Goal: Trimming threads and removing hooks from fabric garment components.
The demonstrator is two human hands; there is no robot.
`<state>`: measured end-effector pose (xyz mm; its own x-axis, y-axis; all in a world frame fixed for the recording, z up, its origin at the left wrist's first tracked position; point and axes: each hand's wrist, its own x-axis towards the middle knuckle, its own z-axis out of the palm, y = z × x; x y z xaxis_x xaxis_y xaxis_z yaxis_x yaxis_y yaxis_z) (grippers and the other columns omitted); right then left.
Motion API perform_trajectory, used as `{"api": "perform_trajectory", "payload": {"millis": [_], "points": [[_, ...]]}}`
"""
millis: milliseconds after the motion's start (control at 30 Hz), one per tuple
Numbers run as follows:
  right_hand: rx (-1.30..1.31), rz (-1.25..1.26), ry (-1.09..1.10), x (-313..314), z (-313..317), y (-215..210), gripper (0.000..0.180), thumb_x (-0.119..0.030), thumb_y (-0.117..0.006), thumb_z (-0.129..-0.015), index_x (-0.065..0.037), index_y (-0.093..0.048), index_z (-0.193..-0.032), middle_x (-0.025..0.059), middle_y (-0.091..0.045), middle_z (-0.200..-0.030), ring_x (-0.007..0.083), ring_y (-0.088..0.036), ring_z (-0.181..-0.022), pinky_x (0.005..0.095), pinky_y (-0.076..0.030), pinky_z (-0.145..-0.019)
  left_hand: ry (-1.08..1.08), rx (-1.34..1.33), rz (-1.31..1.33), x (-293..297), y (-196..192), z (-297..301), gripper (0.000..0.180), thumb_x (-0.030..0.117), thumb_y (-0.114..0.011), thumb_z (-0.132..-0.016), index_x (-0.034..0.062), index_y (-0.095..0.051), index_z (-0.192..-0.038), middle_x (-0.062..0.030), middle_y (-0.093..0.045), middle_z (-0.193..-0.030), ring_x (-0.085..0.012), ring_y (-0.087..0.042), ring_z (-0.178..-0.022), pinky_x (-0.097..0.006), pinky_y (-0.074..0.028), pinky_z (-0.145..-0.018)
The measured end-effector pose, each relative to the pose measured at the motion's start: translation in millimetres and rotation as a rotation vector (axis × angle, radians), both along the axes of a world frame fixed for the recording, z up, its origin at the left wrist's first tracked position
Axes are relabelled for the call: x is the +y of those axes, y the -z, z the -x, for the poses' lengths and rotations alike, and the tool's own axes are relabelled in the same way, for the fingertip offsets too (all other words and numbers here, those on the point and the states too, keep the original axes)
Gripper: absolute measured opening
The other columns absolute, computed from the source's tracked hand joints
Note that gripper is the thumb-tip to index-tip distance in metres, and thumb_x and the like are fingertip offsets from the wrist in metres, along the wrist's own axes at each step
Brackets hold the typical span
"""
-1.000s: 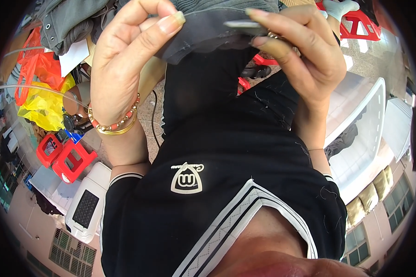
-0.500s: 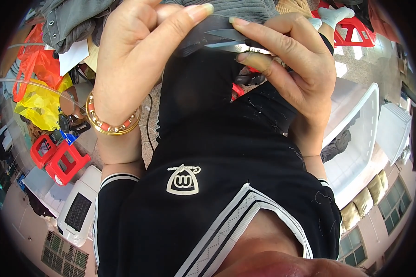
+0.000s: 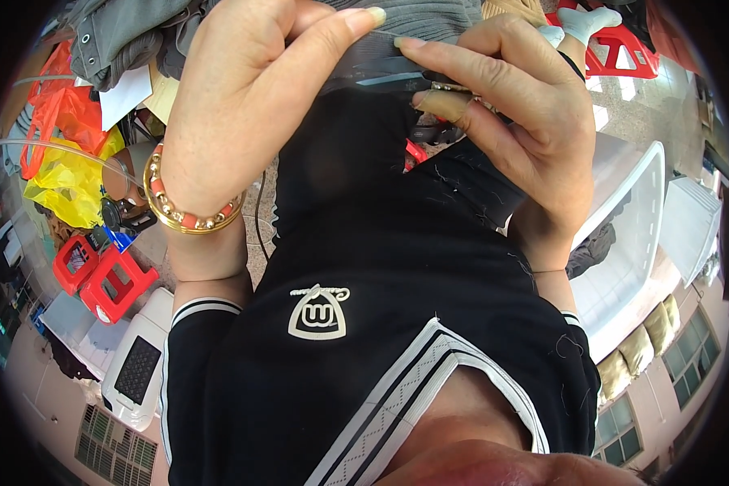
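In my right hand (image 3: 535, 105) is a pair of thread snips (image 3: 390, 79), held between the thumb and fingers, blades pointing left. A yellowish covering wraps the tip of that thumb. My left hand (image 3: 247, 93), with bracelets at the wrist, is closed at the top of the view, thumb against the bent fingers, on the edge of a grey garment (image 3: 417, 36). The snips' blades lie just below and right of that thumb, over the grey cloth. Part of the left fingers and what lies beyond them are hidden.
Grey clothing (image 3: 130, 36) is heaped at upper left, near a red bag (image 3: 65, 117) and a yellow bag (image 3: 69, 182). Red stools (image 3: 117, 283) and a white bin (image 3: 138, 364) stand on the left. A white tub (image 3: 624, 267) with dark cloth stands right.
The snips' blades, spread apart before, now appear closer together, with one pale blade showing. My left hand has shifted slightly up and right, and my right hand slightly right.
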<state>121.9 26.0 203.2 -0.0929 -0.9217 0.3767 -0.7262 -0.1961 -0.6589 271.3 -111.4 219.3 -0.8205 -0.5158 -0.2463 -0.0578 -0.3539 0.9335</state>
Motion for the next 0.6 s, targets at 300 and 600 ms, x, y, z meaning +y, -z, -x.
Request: {"api": "perform_trajectory", "payload": {"millis": [300,600], "points": [[0.012,0.003,-0.027,0,3,2,0.035,0.001,-0.073,-0.067,0.0,-0.071,-0.103,0.0053,-0.055,-0.081,0.0114,-0.056,-0.066,0.0213,-0.042,-0.055,0.079,0.03,0.044,-6,9,0,0.022,0.002,-0.051,-0.094,-0.0047,-0.05,-0.115,0.0033,-0.057,-0.07,-0.0001,-0.048,-0.061,-0.014,-0.036,-0.057],[-0.097,0.074,-0.044,-1,8,9,0.04,-0.001,-0.074,-0.063,0.001,-0.07,-0.103,0.0035,-0.054,-0.078,0.0107,-0.053,-0.069,0.0216,-0.039,-0.058,0.157,0.068,0.108,-14,13,1,0.022,0.002,-0.05,-0.094,-0.0056,-0.05,-0.116,0.0044,-0.057,-0.069,0.0008,-0.048,-0.061,-0.014,-0.036,-0.056]]}}
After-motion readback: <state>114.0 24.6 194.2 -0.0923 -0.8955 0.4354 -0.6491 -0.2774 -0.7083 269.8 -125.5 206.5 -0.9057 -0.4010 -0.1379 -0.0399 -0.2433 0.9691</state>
